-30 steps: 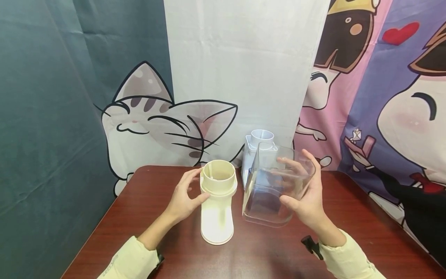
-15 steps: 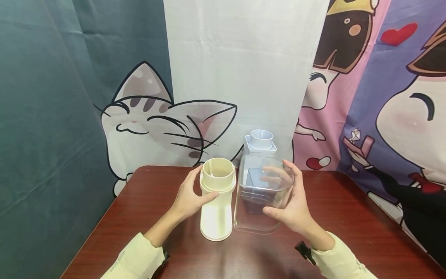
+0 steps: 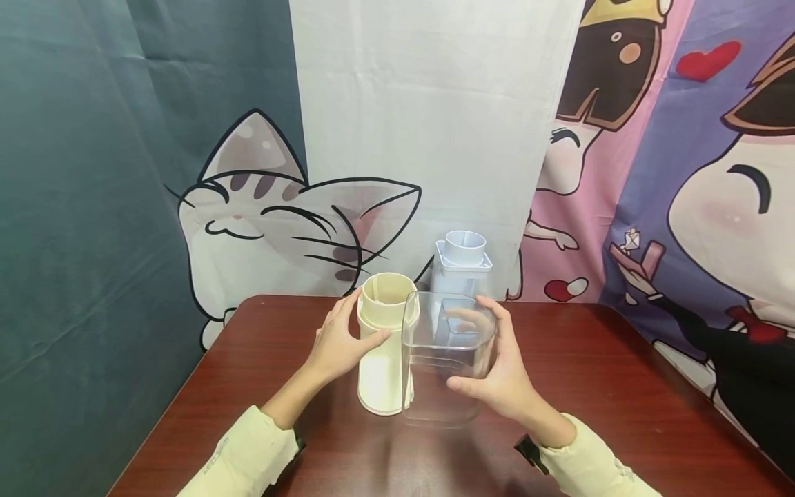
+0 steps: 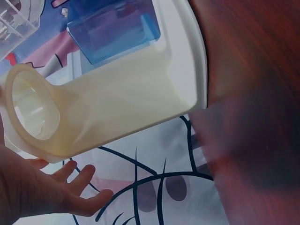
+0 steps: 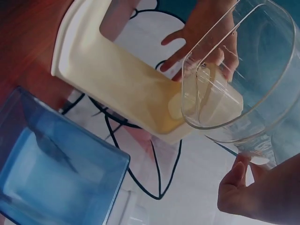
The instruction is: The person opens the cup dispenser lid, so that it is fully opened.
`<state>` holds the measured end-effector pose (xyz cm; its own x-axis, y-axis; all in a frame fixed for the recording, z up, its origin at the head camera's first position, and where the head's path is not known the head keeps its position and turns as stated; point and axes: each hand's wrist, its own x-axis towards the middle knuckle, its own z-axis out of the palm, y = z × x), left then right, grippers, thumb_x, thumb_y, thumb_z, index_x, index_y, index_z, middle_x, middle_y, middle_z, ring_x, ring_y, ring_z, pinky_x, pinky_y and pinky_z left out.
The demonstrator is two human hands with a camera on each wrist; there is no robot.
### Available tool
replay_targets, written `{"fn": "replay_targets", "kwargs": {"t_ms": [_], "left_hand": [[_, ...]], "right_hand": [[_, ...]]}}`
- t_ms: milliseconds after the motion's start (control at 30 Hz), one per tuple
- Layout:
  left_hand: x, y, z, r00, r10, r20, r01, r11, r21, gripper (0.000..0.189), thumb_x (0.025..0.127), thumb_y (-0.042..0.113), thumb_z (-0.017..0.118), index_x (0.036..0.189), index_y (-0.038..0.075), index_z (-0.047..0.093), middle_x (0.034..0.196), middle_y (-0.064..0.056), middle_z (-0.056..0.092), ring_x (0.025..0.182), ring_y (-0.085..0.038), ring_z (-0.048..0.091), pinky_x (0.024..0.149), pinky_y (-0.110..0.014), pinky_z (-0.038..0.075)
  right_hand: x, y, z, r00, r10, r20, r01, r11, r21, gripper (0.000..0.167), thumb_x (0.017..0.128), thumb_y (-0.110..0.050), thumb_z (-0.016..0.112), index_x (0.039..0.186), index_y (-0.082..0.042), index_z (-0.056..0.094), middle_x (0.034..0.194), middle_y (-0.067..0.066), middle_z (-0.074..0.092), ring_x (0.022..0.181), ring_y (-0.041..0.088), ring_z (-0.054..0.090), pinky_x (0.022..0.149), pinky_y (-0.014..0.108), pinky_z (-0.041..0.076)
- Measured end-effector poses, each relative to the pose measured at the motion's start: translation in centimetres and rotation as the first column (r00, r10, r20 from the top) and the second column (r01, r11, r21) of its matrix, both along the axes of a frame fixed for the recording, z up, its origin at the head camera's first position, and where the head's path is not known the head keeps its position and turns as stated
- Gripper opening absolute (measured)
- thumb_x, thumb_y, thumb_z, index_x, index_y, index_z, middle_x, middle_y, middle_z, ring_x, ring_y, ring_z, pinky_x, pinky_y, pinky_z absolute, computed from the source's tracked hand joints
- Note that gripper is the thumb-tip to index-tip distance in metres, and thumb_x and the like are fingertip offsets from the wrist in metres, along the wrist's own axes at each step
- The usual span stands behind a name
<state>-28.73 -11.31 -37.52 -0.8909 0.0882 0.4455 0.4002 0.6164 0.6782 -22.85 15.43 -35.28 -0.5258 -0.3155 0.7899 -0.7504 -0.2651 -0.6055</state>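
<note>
A cream plastic stand [image 3: 379, 376] with a round collar on top and a flat foot stands on the table in the head view. My left hand [image 3: 338, 348] holds it by the collar, thumb across the front and fingers at the far left side. In the left wrist view, several fingers of that hand [image 4: 51, 187] hang loosely beneath the cream collar [image 4: 51, 115]. My right hand [image 3: 497, 379] grips a clear plastic container [image 3: 435, 400], which is close in front of the stand's right side and overlaps it. The right wrist view has the container's rim [image 5: 187, 110] beside the cream collar.
Behind the clear container stands a pale blue stand [image 3: 462, 259] with a similar round collar. Its transparent blue bin [image 5: 70, 164] fills the lower left of the right wrist view. The red-brown table [image 3: 559, 442] runs back to printed cloth curtains [image 3: 435, 138].
My right hand has brought the clear container leftward, from in front of the pale blue stand to the cream stand's side. The cream stand has shifted slightly away from me, left hand still on its collar.
</note>
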Motion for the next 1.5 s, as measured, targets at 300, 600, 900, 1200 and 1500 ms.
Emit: {"fn": "replay_targets", "kwargs": {"t_ms": [300, 600, 900, 1200, 1500], "left_hand": [[-1.4, 0.1, 0.1, 1.0, 0.001, 0.007, -0.001, 0.999, 0.039, 0.092, 0.08, 0.052, 0.076, 0.155, 0.019, 0.035, 0.15, -0.009, 0.042, 0.137, -0.03, 0.04, 0.098, -0.07, 0.029], [-2.6, 0.1, 0.4, 0.999, 0.002, 0.044, -0.005, 0.999, 0.05, 0.089, 0.082, 0.051, 0.074, 0.155, 0.019, 0.033, 0.149, -0.012, 0.042, 0.137, -0.032, 0.04, 0.097, -0.068, 0.03], [-4.0, 0.2, 0.5, 0.998, 0.022, 0.061, -0.027, 0.996, 0.082, 0.088, 0.082, 0.05, 0.074, 0.155, 0.02, 0.035, 0.146, -0.014, 0.045, 0.134, -0.036, 0.042, 0.098, -0.072, 0.027], [-5.6, 0.0, 0.6, 0.998, 0.024, 0.054, -0.03, 0.992, 0.122, 0.086, 0.082, 0.044, 0.076, 0.154, 0.018, 0.037, 0.143, -0.015, 0.047, 0.124, -0.035, 0.05, 0.097, -0.065, 0.034], [-6.7, 0.0, 0.9, 0.998, 0.024, 0.051, -0.031, 0.992, 0.126, 0.088, 0.081, 0.046, 0.077, 0.153, 0.014, 0.038, 0.135, -0.016, 0.052, 0.107, -0.033, 0.057, 0.085, -0.048, 0.043]], "right_hand": [[0.0, -0.3, -0.7, 0.988, -0.138, 0.076, 0.123, 0.977, 0.172, 0.107, 0.068, 0.003, 0.088, 0.148, -0.002, 0.017, 0.143, 0.022, 0.046, 0.108, 0.018, 0.056, 0.076, 0.029, 0.056], [-0.4, -0.6, -1.6, 0.956, -0.271, 0.109, 0.232, 0.932, 0.28, 0.109, 0.067, 0.002, 0.089, 0.152, -0.009, 0.02, 0.146, 0.011, 0.048, 0.114, 0.019, 0.059, 0.087, 0.032, 0.054], [-1.4, -1.4, -2.3, 0.95, -0.285, 0.127, 0.247, 0.935, 0.254, 0.104, 0.068, 0.001, 0.089, 0.15, -0.009, 0.026, 0.145, 0.012, 0.049, 0.094, 0.014, 0.064, 0.079, 0.026, 0.054], [-2.6, -2.4, -3.0, 0.966, -0.195, 0.167, 0.159, 0.965, 0.208, 0.105, 0.066, 0.011, 0.086, 0.15, -0.01, 0.026, 0.146, 0.02, 0.045, 0.067, 0.034, 0.065, 0.059, 0.03, 0.054], [-3.4, -2.8, -4.0, 0.957, -0.248, 0.152, 0.2, 0.94, 0.277, 0.102, 0.068, 0.001, 0.089, 0.15, -0.011, 0.028, 0.144, 0.015, 0.047, 0.084, 0.025, 0.069, 0.074, 0.03, 0.055]]}}
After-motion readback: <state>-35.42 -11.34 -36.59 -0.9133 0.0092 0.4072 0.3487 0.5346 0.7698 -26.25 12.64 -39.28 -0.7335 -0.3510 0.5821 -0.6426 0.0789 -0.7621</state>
